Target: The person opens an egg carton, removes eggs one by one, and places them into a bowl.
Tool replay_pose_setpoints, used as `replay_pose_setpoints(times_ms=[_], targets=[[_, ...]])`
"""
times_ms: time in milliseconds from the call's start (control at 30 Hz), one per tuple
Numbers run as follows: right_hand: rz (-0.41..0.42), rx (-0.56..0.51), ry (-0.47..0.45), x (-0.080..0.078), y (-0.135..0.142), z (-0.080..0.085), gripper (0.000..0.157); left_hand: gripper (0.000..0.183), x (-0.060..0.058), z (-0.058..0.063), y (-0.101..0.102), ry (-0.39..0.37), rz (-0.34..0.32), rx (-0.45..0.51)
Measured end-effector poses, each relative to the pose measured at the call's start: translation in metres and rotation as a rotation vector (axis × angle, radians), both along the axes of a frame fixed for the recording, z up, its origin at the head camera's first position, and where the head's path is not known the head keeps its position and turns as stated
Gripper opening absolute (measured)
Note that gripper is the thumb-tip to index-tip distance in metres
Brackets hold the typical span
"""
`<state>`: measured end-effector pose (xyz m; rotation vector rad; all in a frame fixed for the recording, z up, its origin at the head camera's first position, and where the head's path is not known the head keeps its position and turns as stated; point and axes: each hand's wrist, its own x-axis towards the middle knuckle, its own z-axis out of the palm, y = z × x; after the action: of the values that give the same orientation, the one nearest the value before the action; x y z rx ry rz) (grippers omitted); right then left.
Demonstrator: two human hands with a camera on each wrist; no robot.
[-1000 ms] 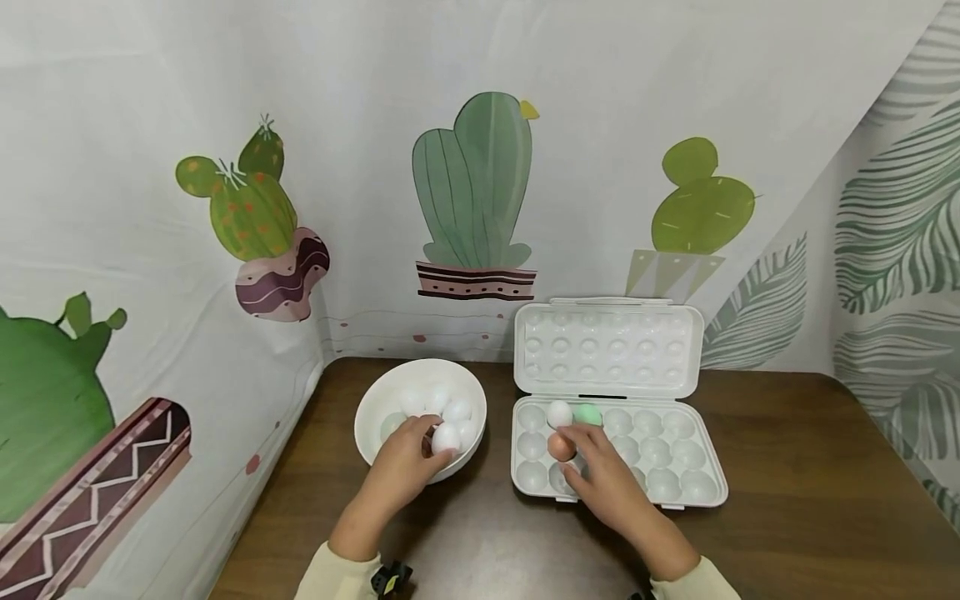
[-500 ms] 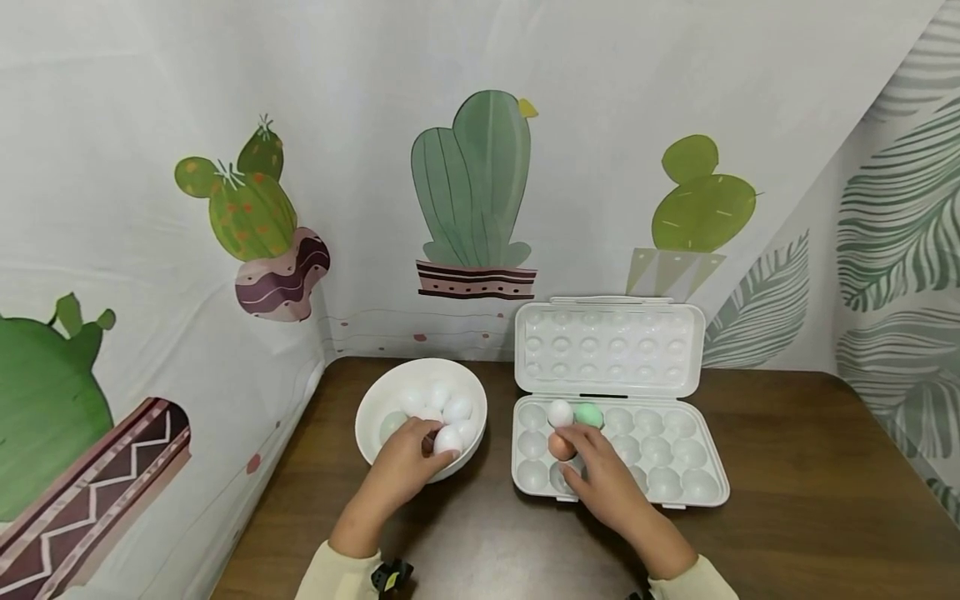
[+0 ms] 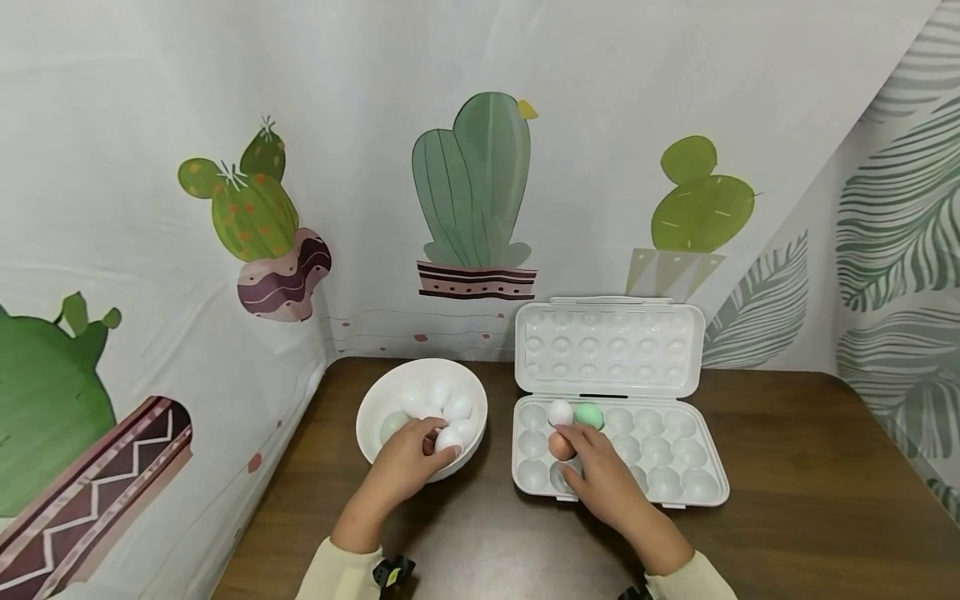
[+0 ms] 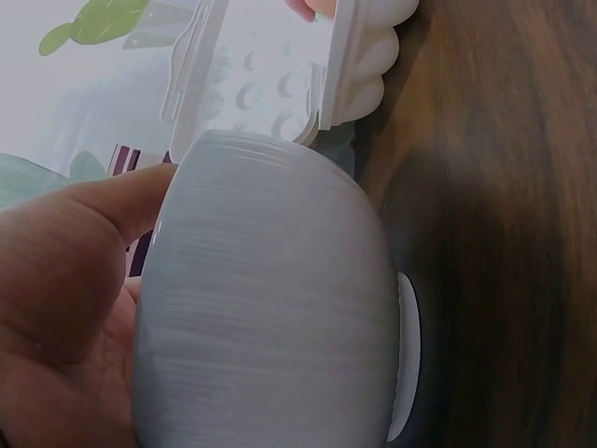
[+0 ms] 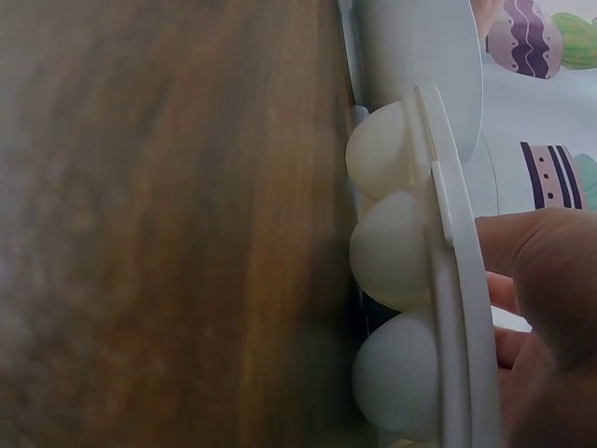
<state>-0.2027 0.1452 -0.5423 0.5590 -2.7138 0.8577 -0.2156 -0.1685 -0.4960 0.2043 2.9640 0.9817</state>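
Left hand [image 3: 408, 463]: curling its fingers around a white egg [image 3: 448, 438] in the round white bowl [image 3: 375, 398], lower centre-left.
Right hand [image 3: 600, 475]: pinching a brown egg [image 3: 560, 446] over the open white plastic egg tray [image 3: 705, 492].
Nearby: a white egg [image 3: 559, 412] and a green egg [image 3: 588, 415] sitting in the tray's back row.
Obstruction: the tray's raised lid [image 3: 609, 347] standing just behind.

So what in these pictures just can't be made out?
- Head view: the left hand covers part of the bowl, so the egg count there is unsure.
- Head view: the right hand hides some cups of the egg tray near the brown egg.
- Left wrist view: only the bowl's outside shows; its contents are hidden.
- Right wrist view: the tray's edge blocks the cups; the fingertips are cut off.
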Motion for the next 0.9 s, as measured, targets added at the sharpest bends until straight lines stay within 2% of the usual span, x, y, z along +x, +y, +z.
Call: replay_pose_setpoints(times_ms=[333, 533, 900], targets=[[-0.013, 0.012, -0.014, -0.0035, -0.0016, -0.0007, 0.052, 0.027, -0.0003, -0.0030, -0.0001, 0.035, -0.007, 0.004], [-0.021, 0.022, -0.020, -0.0044, -0.0035, -0.0007, 0.051, 0.031, 0.0014, -0.0026, 0.0002, 0.057, 0.013, -0.010], [-0.032, 0.020, 0.022, -0.0054, -0.0053, 0.0009, 0.049, 0.033, 0.0025, -0.0013, 0.0021, 0.064, 0.027, -0.003]])
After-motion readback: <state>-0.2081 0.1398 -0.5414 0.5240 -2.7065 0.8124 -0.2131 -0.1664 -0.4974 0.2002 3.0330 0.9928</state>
